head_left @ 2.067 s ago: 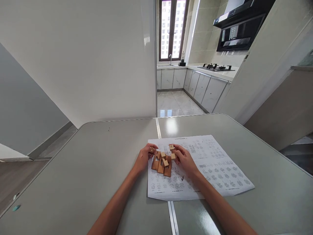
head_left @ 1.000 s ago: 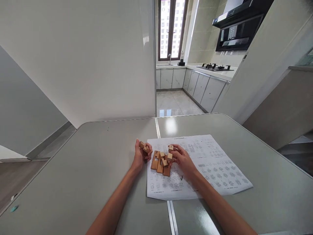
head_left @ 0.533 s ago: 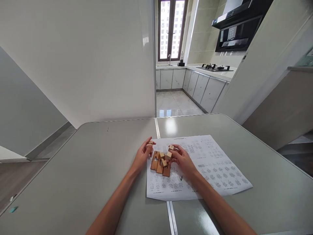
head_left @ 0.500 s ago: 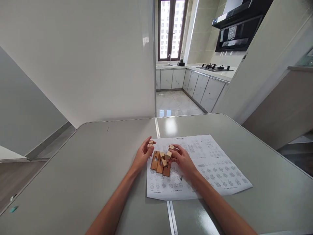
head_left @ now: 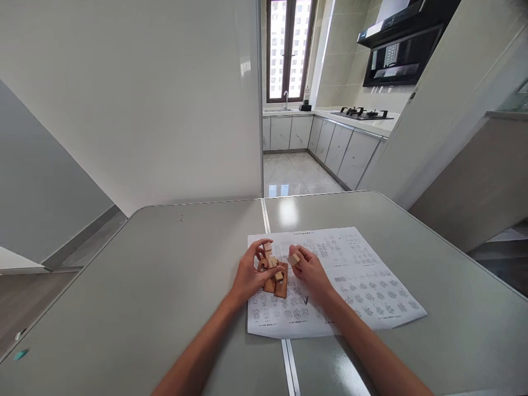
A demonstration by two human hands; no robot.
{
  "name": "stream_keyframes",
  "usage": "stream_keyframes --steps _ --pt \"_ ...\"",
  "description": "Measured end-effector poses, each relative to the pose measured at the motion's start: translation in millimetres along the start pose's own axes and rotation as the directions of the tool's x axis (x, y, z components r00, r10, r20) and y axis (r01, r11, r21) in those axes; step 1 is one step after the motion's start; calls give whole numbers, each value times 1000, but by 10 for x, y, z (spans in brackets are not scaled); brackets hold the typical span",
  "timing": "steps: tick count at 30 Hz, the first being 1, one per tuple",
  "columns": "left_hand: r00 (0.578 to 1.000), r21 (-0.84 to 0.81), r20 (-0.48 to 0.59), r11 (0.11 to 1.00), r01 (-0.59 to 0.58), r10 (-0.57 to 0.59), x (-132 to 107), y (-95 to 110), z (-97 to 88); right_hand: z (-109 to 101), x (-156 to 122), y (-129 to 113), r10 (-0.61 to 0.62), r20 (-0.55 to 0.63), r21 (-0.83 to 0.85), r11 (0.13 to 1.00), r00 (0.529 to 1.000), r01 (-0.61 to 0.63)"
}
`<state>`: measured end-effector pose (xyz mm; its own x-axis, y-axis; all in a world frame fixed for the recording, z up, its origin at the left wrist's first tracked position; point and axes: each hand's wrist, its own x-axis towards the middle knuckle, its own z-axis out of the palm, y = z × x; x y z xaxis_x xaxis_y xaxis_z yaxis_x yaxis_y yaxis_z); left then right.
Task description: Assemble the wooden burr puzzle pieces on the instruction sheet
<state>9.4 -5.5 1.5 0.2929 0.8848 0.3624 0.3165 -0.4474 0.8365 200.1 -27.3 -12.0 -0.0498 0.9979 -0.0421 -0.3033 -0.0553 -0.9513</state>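
Note:
My left hand (head_left: pixel 249 275) curls over a cluster of small wooden pieces, thumb and forefinger around a pale wooden block (head_left: pixel 267 247). More pale blocks (head_left: pixel 273 262) sit just under and beside its thumb. Beneath them lie flat brown wooden pieces with cut-outs (head_left: pixel 281 289), side by side and partly covered by the hand. My right hand (head_left: pixel 309 272), a little to the right of the cluster, pinches another wooden block (head_left: pixel 293 259) between thumb and fingers. A printed sheet (head_left: pixel 363 280) with rows of small diagrams lies under all of this.
The grey table (head_left: pixel 124 308) has a metal seam (head_left: pixel 290 368) down its middle. A small teal object (head_left: pixel 21 355) lies at the far left edge. Beyond the table stand a white wall panel (head_left: pixel 165 110) and a kitchen with cabinets (head_left: pixel 330 146).
My left hand has moved right with its block, over the wooden pieces. My right hand has drawn slightly away from the cluster, holding a block.

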Motion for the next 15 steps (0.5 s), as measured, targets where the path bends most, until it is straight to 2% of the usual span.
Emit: stream_keyframes --steps 5,10,15 --pt "997 29 75 999 -29 27 -49 43 18 21 -4 12 26 -10 -18 999 1000 -26" --pt "998 32 60 999 -21 19 -38 35 22 47 -21 -2 25 61 -15 1000 998 -24" --pt "998 16 58 1000 11 -12 -34 38 28 52 -9 28 -45 104 -56 997 994 51"
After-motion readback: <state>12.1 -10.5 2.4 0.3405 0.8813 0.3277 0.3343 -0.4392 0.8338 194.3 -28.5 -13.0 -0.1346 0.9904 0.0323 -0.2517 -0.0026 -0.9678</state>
